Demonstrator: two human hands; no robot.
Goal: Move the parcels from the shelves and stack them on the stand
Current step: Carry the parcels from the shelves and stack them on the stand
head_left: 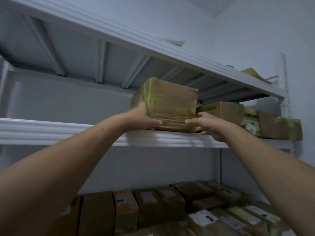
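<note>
**Desk:** Storeroom, arms at full reach. What are the hands doing?

**Photographer:** Both are gripping one taped cardboard parcel [165, 106], which is sitting slightly tilted at the front edge of the middle shelf [68, 132]. Whether its underside is resting on that shelf or hanging just clear of it, I cannot tell.

**Desk:** The left hand?

**Photographer:** The left hand [144, 118] is clasping the parcel's lower left corner. The thumb is lying along the bottom of the front face and the fingers are wrapping round the side, out of sight.

**Desk:** And the right?

**Photographer:** The right hand [206, 125] is grasping the lower right corner. Its thumb is pressing on the front face, and its fingers are curling into the gap beside the neighbouring box.

**Desk:** What else is showing?

**Photographer:** A row of brown boxes [265, 125] is running along the middle shelf toward its right end, the nearest just beside the parcel. Above the middle shelf, the top shelf [136, 38] is carrying a yellowish packet [252, 74] near its right end. Below the middle shelf, labelled parcels [153, 206] are standing packed side by side.
</note>
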